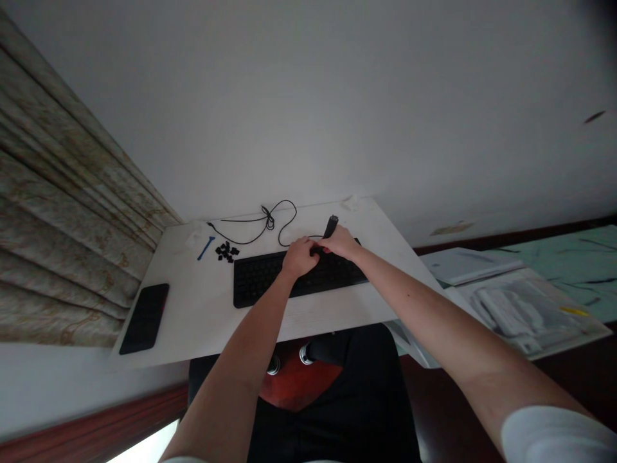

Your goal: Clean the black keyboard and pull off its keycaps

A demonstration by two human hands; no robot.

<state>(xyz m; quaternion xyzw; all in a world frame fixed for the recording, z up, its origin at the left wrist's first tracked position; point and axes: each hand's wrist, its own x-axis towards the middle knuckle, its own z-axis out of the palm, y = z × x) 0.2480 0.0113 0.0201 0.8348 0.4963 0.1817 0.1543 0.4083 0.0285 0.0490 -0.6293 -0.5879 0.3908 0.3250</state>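
A black keyboard point(270, 278) lies on a small white table point(202, 308). My left hand point(299, 256) rests on the keyboard's upper middle with its fingers curled; what they pinch is too small to make out. My right hand point(341, 243) is closed round a dark tool point(330, 226) that sticks up at the keyboard's back edge. Both hands meet over the same spot. A small heap of loose black keycaps point(226, 251) lies left of the keyboard, beside a blue tool point(205, 247).
A black phone point(145, 317) lies near the table's front left corner. The keyboard's black cable point(270, 222) loops at the back. A curtain point(58, 225) hangs left. White sheets and a plastic-wrapped pack point(515, 308) lie to the right.
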